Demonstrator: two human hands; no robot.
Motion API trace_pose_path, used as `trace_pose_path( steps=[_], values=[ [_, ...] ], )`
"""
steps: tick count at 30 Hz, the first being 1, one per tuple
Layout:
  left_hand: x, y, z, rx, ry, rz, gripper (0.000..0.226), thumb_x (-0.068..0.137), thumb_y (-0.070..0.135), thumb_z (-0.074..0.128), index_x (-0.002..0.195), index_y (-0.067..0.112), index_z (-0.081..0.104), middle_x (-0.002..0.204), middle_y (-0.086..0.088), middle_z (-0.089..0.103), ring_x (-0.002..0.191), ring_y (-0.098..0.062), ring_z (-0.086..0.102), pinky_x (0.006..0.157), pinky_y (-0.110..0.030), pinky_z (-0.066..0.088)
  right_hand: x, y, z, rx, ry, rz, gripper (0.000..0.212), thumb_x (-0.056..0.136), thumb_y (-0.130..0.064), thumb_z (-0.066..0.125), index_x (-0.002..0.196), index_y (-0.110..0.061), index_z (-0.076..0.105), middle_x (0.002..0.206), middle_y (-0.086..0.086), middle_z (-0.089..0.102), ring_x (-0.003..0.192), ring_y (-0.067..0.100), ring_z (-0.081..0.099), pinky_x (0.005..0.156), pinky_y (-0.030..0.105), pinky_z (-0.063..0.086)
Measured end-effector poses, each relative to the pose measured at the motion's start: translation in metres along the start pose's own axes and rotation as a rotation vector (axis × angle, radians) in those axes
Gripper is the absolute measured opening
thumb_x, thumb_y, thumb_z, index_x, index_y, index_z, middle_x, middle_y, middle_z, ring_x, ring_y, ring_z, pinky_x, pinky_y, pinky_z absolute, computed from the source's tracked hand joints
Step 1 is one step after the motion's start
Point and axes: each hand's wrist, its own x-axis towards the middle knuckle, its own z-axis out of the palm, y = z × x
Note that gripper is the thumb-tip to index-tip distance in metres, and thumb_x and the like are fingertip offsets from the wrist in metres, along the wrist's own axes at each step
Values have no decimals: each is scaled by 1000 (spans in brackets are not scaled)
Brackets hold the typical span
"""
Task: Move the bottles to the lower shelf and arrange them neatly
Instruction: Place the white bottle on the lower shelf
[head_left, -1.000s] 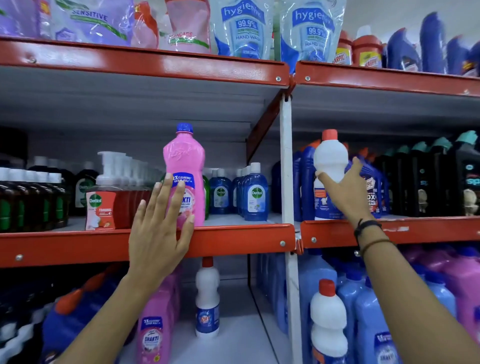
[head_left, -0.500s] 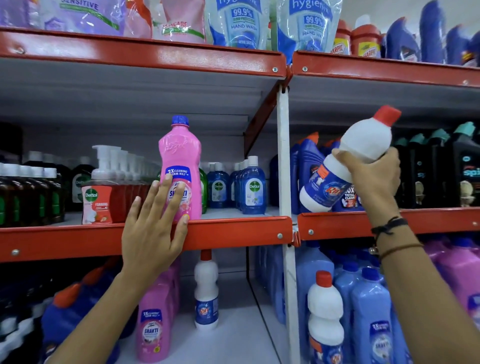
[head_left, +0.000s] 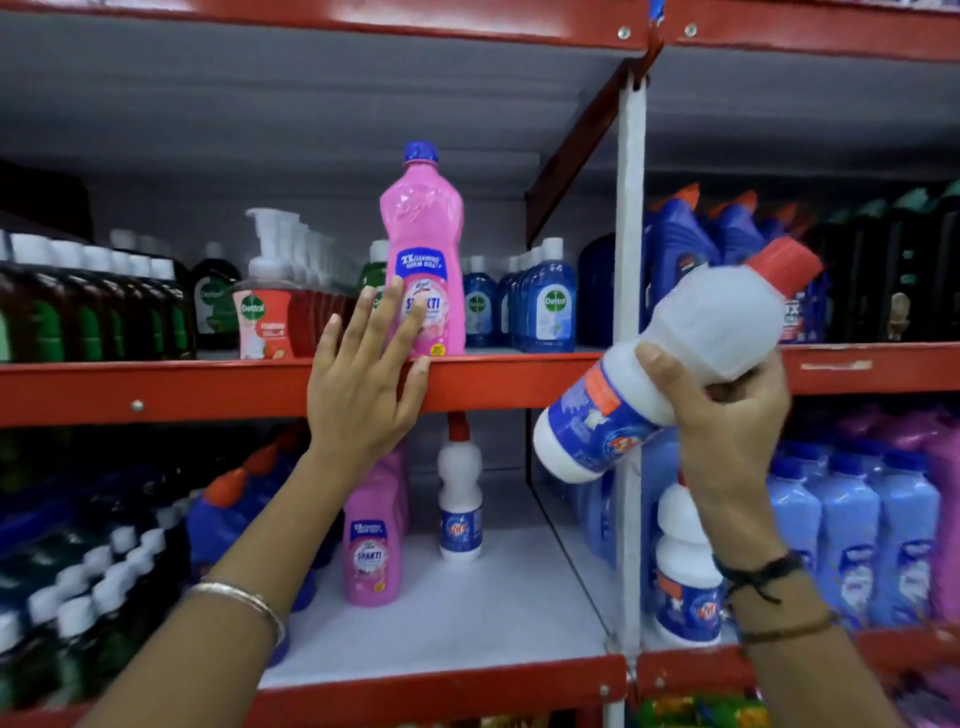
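Note:
A white bottle with a red cap and blue label (head_left: 675, 358) is tilted in the air in front of the white upright post, base down-left, with my right hand (head_left: 727, 415) gripped around its middle. A tall pink bottle with a blue cap (head_left: 423, 254) stands upright at the front of the middle shelf. My left hand (head_left: 363, 379) lies flat with fingers spread against the pink bottle's lower label and the red shelf edge (head_left: 156, 395). On the lower shelf (head_left: 467, 613) stand a white bottle (head_left: 460, 499), a pink bottle (head_left: 371, 545) and another white bottle (head_left: 685, 566).
The middle shelf holds brown and green bottles (head_left: 78, 306), pump dispensers (head_left: 265, 312), small blue bottles (head_left: 545, 301) and blue toilet-cleaner bottles (head_left: 680, 244). Light blue bottles (head_left: 852, 525) fill the lower right. Dark bottles (head_left: 104, 571) crowd the lower left.
My right hand has brought the white bottle down and left, from above the middle shelf to in front of the post. The view has tilted downward. My left hand stays at the pink bottle.

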Motion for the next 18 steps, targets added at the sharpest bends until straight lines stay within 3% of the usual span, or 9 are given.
trace_pose_path(
  steps=[6,9,12,14,16,18],
  values=[
    [-5,-7,3,32,6,22,54,99,41,34,150,23,31,157,-6,30,145,-25,27,114,-50,25,-77,60,22,-130,-71,45,59,49,-50,79,100,-33,55,96,-18,65,84,-5,62,71,20,50],
    [-6,-8,4,53,39,27,53,99,41,35,149,23,33,156,-6,32,144,-25,29,114,-49,25,-111,95,34,-245,-149,57,73,47,-58,76,107,-23,55,95,-14,66,82,2,62,65,21,51],
    [-6,-9,5,56,53,40,53,99,42,35,148,23,34,156,-6,34,143,-26,32,113,-50,28,-133,127,48,-383,-238,73,76,47,-63,73,110,-25,55,96,-13,64,83,7,62,63,12,45],
    [-6,-9,6,58,68,49,53,99,42,34,147,22,36,155,-6,35,142,-27,34,113,-50,29,-140,149,58,-476,-298,122,81,46,-68,69,113,-25,54,99,-8,65,88,16,63,64,21,49],
    [-5,-9,7,65,86,53,53,98,42,35,147,22,37,155,-6,36,141,-27,35,113,-50,29,-142,169,66,-540,-335,197,84,45,-70,68,114,-26,52,107,-2,68,96,23,64,71,39,54],
    [-5,-9,9,74,96,53,53,98,42,35,147,23,37,155,-5,35,141,-27,36,113,-49,28,-141,184,73,-594,-343,241,82,47,-63,75,115,-24,52,112,1,68,102,27,63,77,41,52]
  ],
)
